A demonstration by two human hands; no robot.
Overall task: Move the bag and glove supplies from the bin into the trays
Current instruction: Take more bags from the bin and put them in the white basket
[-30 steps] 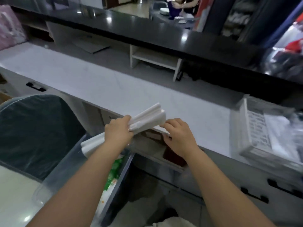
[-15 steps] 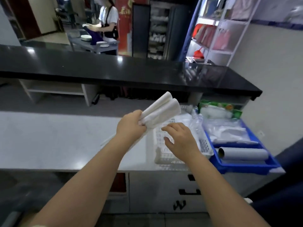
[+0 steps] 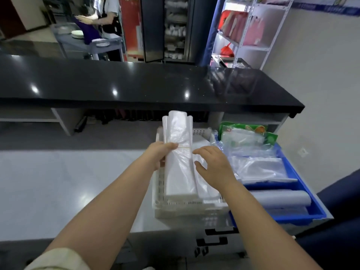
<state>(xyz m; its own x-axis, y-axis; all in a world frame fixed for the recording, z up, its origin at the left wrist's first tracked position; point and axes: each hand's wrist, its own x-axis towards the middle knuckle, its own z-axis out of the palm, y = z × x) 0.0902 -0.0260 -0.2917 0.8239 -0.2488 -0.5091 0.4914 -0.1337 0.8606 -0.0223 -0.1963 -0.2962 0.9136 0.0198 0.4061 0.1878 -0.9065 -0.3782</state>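
Our left hand (image 3: 161,154) gripped the banded bundle of plastic bags (image 3: 178,152) at its waist over the white tray (image 3: 187,209); right hand (image 3: 213,166) open beside. We judged it light, floppy, slippery.

Bundle of bags (image 3: 178,152): white, translucent, banded at mid-length by a thin elastic; held lengthwise over the white tray (image 3: 158,193), lower end resting inside.

White tray: slotted plastic, set on the surface, touching the blue tray (image 3: 315,209).

Blue tray: filled with clear bag packs, a green-printed packet (image 3: 247,133) and a pale roll (image 3: 280,198).
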